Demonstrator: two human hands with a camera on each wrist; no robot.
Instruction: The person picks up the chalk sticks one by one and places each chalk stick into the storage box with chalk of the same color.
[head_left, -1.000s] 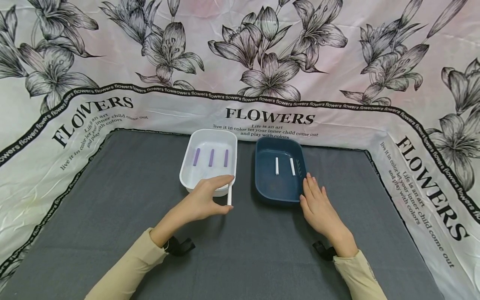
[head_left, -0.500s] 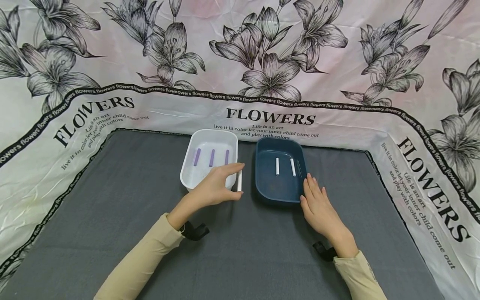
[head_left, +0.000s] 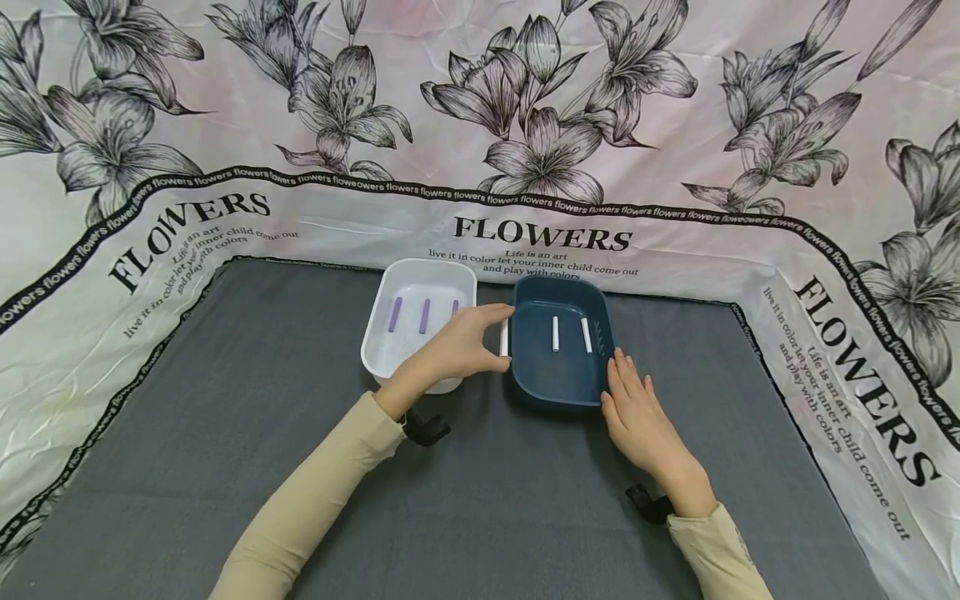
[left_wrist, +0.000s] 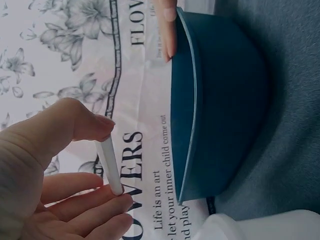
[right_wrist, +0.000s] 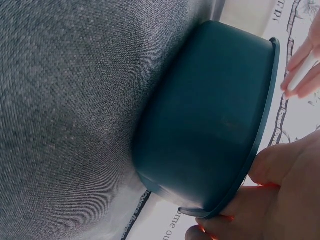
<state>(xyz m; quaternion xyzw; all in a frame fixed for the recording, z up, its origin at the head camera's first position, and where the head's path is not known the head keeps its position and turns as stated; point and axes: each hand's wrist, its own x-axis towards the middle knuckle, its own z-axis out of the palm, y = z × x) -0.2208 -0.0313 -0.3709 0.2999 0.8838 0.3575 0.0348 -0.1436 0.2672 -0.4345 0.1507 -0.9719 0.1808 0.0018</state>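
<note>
Left hand (head_left: 457, 350) pinches a white stick (head_left: 504, 337) betw. thumb and fingertips, stick upright, now right at the near-left rim of the blue tray (head_left: 525, 379). 1.0 s ago that hand was lower down, in front of the white tray (head_left: 375, 350); it has slid across and fwd, so the stick looks about to go over the rim. The left wrist view confirms the pinch: stick (left_wrist: 109, 166) held just beside the blue tray wall (left_wrist: 225, 110), not yet inside. Right hand (head_left: 637, 417) hasn't budged, fingers straight and flat against the tray's right side, bracing it. 2 white sticks (head_left: 555, 333) lie inside, just beyond the left fingertips; 3 purple sticks (head_left: 424, 316) sit in the white tray, behind the left hand.
</note>
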